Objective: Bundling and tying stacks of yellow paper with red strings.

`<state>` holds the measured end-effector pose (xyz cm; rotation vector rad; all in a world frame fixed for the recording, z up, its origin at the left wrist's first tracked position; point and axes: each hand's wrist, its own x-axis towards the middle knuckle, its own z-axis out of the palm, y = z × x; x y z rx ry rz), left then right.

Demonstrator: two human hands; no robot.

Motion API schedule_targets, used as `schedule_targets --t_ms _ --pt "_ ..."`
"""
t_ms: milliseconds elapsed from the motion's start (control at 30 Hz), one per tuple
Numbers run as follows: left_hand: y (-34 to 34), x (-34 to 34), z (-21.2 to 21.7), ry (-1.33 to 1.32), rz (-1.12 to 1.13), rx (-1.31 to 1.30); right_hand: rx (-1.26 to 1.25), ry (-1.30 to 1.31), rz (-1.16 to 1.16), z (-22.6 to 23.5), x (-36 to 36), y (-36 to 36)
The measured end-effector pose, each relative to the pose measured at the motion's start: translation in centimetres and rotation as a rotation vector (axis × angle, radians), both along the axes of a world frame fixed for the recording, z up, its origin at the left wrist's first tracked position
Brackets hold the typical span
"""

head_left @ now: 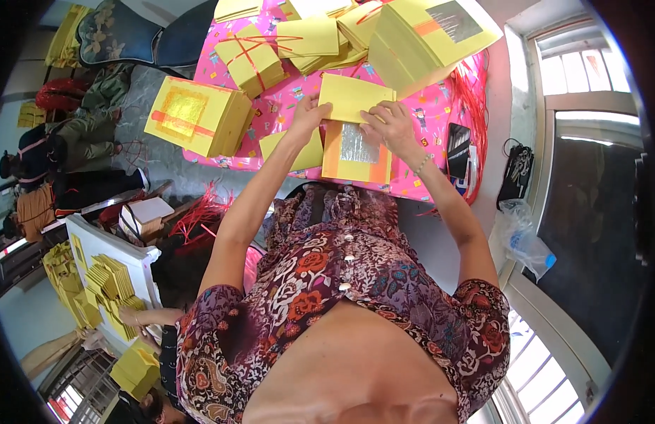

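Left hand (307,118) and right hand (393,128), nearly closed, pinch seemingly untied yellow paper (354,97); left beyond it, one bundle (254,68) is already tied.

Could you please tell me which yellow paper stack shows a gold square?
The leftmost stack on the pink table; its patch is gold, while the big far-right stack and the paper by the right hand show silver.

A blue chair (119,35) stands on grey floor (140,92) left, bright barred windows (582,74) right
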<state>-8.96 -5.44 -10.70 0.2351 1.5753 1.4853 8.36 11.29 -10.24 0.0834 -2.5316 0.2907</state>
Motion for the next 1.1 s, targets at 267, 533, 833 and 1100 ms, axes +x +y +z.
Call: schedule_targets --t_ms 267,533,833,1100 --pt "-12.0 -1.1 -0.5 -0.078 0.254 0.043 -0.335 -0.003 -0.156 0.8 0.9 -3.5" --pt "-20.6 2.0 -6.8 -0.253 0.461 -0.115 -0.481 -0.145 -0.183 -1.2 3.6 -4.8" --pt "-17.8 1.8 -9.9 -0.070 0.364 -0.301 -0.438 -0.293 -0.174 -1.9 4.5 -5.3" --pt "-16.5 3.7 -10.9 1.012 0.207 -0.887 -0.423 -0.298 -0.171 -1.8 4.4 -5.4"
